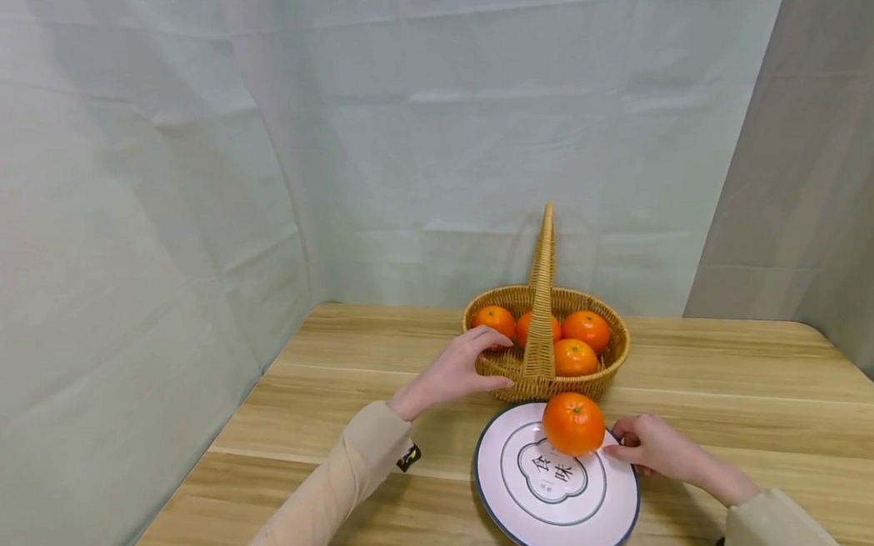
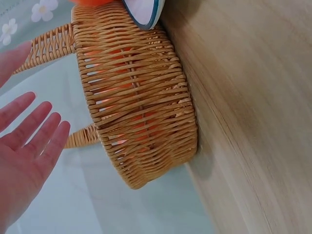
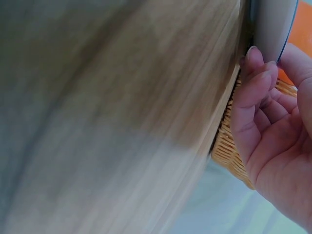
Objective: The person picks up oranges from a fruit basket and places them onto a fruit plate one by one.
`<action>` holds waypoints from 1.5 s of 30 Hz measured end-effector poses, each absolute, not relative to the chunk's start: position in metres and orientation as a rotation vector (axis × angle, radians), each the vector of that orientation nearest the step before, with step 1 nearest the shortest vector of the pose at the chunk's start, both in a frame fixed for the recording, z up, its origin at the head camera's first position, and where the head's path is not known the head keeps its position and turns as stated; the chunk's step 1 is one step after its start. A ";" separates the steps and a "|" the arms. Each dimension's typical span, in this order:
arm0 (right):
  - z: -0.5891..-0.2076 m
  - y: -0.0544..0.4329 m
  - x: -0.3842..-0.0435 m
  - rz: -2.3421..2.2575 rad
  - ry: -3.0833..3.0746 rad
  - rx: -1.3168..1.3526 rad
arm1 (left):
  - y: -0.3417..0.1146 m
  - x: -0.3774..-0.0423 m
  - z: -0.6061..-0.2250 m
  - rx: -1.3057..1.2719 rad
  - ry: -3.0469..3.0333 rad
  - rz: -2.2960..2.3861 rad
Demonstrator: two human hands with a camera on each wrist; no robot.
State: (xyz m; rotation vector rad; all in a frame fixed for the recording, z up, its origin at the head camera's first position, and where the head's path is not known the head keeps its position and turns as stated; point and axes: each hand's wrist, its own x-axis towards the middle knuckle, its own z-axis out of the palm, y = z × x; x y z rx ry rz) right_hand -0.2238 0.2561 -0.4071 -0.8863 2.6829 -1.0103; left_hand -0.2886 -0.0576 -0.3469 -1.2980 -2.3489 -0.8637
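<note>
In the head view my left hand [image 1: 465, 367] hovers at the left side of the wicker basket [image 1: 615, 372], thumb and fingers apart with nothing between them. The left wrist view shows its palm and spread fingers beside the basket's handle [image 2: 51, 48]. Several oranges [image 1: 576, 358] lie in the basket. My right hand [image 1: 659, 447] pinches the right rim of a white plate [image 1: 564, 535] with a dark blue edge, thumb on top and fingers curled beneath, as the right wrist view shows. One orange [image 1: 574, 424] sits on the plate's far part, near that thumb.
The wooden table [image 1: 292, 431] carries the basket and the plate; the basket stands just behind the plate near the far edge. Pale cloth [image 1: 490, 143] hangs behind and at the left. The basket's tall arched handle [image 1: 544, 288] rises over its middle.
</note>
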 end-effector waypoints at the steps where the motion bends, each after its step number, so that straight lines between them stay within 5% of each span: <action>1: -0.407 0.256 -0.224 -1.010 2.684 -0.886 | -0.058 -0.289 -0.347 -1.300 -2.347 -0.860; 45: -0.405 0.255 -0.222 -1.008 2.683 -0.862 | -0.058 -0.319 -0.333 -1.096 -2.597 -0.644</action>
